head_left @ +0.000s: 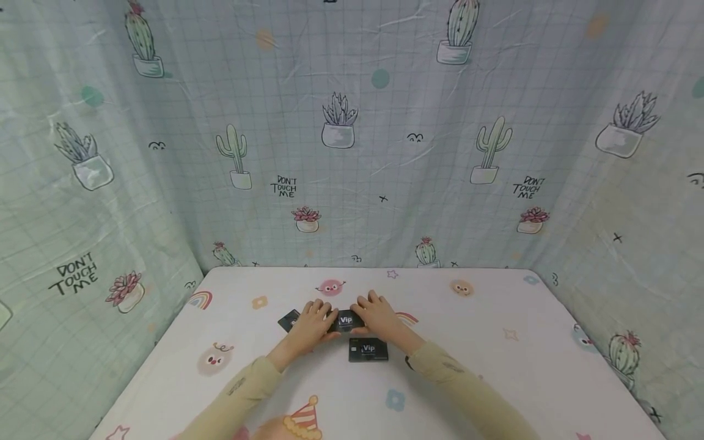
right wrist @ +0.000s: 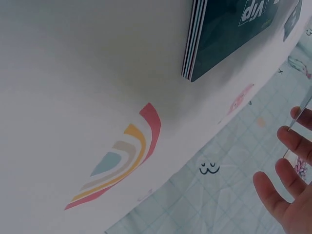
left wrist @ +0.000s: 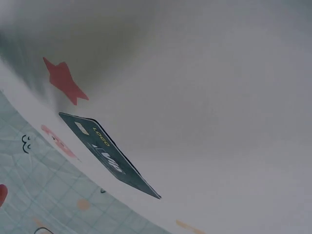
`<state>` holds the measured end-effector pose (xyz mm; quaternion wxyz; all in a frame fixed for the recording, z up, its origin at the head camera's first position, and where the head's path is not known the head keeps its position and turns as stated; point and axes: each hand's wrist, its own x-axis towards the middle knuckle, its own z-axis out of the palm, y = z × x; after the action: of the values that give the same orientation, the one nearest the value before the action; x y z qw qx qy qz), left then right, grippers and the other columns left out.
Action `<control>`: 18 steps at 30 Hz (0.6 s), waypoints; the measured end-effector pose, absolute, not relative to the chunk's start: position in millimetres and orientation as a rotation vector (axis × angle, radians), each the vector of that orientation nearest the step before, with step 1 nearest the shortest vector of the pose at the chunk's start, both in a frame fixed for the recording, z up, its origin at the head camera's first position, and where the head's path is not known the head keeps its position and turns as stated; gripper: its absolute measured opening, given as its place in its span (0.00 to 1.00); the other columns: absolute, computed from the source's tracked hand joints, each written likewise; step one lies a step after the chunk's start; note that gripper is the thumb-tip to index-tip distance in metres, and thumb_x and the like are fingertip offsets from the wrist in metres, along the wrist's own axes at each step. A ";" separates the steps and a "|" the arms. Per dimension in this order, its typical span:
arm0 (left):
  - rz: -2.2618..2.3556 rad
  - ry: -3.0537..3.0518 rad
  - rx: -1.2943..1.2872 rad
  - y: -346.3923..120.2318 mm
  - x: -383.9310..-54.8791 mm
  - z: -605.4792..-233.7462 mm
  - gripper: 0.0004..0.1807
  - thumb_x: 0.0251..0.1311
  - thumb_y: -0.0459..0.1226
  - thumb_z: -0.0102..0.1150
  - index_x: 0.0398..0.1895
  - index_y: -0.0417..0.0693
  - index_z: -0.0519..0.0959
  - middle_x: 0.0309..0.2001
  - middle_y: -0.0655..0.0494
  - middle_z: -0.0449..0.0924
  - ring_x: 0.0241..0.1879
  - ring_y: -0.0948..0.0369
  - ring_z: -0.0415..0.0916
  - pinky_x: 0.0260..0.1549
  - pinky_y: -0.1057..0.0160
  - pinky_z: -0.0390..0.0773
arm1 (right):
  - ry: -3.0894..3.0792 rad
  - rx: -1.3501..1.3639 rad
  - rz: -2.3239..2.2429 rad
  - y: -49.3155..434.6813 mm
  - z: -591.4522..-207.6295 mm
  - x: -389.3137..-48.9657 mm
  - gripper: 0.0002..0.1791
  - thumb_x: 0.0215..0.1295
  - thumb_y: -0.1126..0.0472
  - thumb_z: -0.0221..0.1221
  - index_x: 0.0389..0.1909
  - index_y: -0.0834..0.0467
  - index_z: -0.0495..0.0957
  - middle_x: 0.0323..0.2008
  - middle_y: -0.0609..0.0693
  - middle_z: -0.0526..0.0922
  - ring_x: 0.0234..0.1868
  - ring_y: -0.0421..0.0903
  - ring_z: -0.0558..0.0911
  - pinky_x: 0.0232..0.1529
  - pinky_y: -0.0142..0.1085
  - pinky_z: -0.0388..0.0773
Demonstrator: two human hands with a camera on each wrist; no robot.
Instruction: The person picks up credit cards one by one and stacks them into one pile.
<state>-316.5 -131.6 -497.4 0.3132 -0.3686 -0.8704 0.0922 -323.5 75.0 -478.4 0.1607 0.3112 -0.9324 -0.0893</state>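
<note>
Between my two hands is a black card [head_left: 345,320] printed "Vip" in white. My left hand [head_left: 310,325] grips its left end, and my right hand [head_left: 378,315] holds its right end, thumb at the near edge. In the right wrist view, the right fingers [right wrist: 287,141] lie against a thin edge of that card. Just below the hands on the table lies a thick stack of similar black cards [head_left: 368,350]; its layered side shows in the right wrist view. A single black card [left wrist: 109,156] lies flat left of the left hand, partly covered by it in the head view.
The white table [head_left: 495,342] carries printed rainbows, stars, flowers and faces. Its far edge meets a hanging cloth [head_left: 363,232] with cactus drawings, and similar cloth hangs at both sides.
</note>
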 end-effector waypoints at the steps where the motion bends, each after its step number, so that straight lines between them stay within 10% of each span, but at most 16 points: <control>1: 0.241 -2.295 -0.973 -130.8 -315.5 -497.4 0.27 0.52 0.58 0.52 0.46 0.48 0.76 0.38 0.53 0.72 0.39 0.57 0.64 0.42 0.58 0.68 | -2.659 0.888 -0.259 75.8 -478.5 -322.4 0.32 0.50 0.31 0.50 0.50 0.47 0.71 0.40 0.44 0.72 0.38 0.44 0.64 0.36 0.36 0.70; 18: 0.202 -2.316 -1.003 -118.0 -301.4 -500.5 0.28 0.50 0.57 0.55 0.46 0.47 0.76 0.39 0.53 0.72 0.39 0.58 0.64 0.44 0.58 0.68 | -2.580 0.912 -0.239 92.1 -483.8 -304.2 0.30 0.51 0.31 0.49 0.47 0.47 0.72 0.37 0.44 0.71 0.35 0.43 0.62 0.32 0.34 0.67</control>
<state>-301.4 -118.0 -500.5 0.3002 -0.3780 -0.8725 0.0760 -304.2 92.1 -483.8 0.1962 0.3256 -0.9210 -0.0852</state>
